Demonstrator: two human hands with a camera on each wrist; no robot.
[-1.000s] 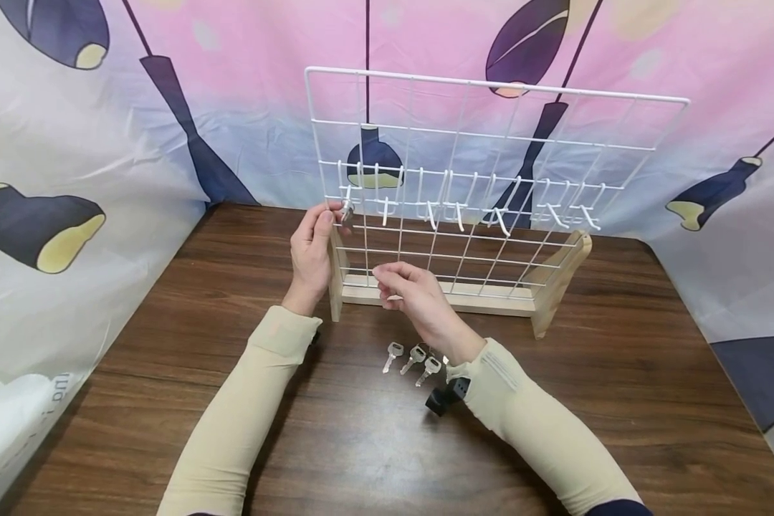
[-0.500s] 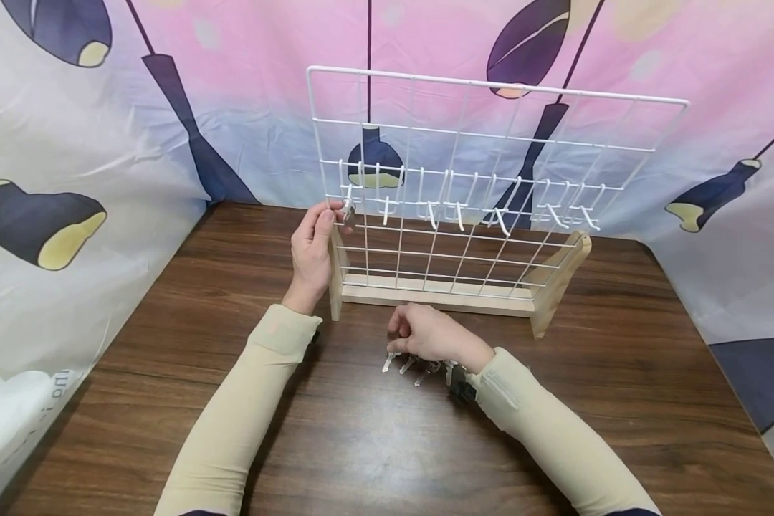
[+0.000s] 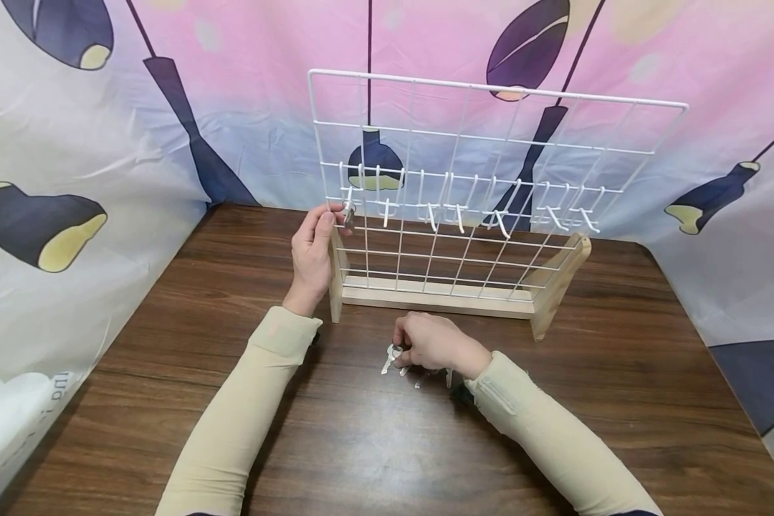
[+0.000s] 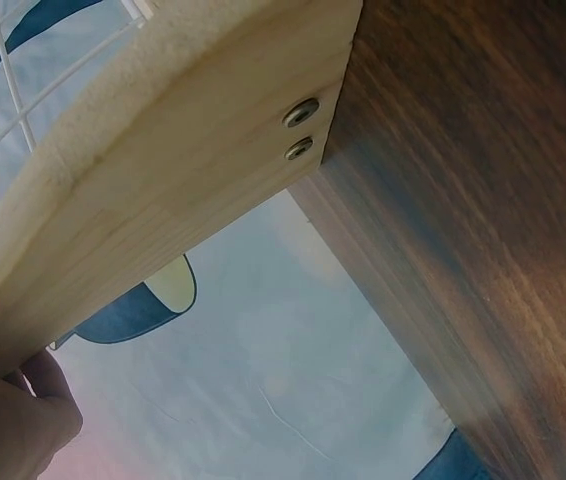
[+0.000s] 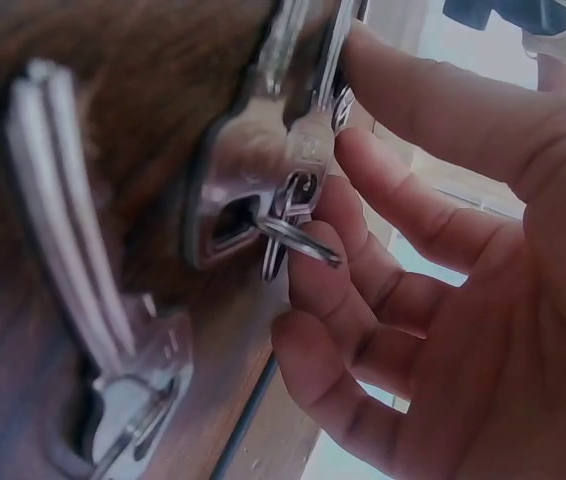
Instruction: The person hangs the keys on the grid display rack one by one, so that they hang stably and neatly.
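A white wire grid rack point(image 3: 426, 244) with several hooks stands on wooden side supports. My left hand point(image 3: 312, 247) grips the rack's left edge at the top of the left wooden support point(image 3: 335, 276), thumb in front. In the left wrist view, my curled fingers point(image 4: 53, 410) lie against that support point(image 4: 183, 170). Just beside them, a metal key point(image 3: 350, 215) hangs from the leftmost hook. Low over the table, my right hand point(image 3: 435, 340) pinches a silver key point(image 5: 313, 150) with thumb and forefinger. Other keys with small rings, such as this key point(image 5: 143, 400), lie under it, partly hidden.
Several white hooks point(image 3: 498, 218) line the grid to the right of the hung key. A wooden base bar point(image 3: 438, 297) joins the supports, close behind my right hand. The brown tabletop point(image 3: 361, 444) extends in front. A patterned cloth point(image 3: 232, 86) hangs behind the rack.
My right hand has come down from in front of the grid to the keys on the table and taken hold of one. My left hand stays at the rack's left edge.
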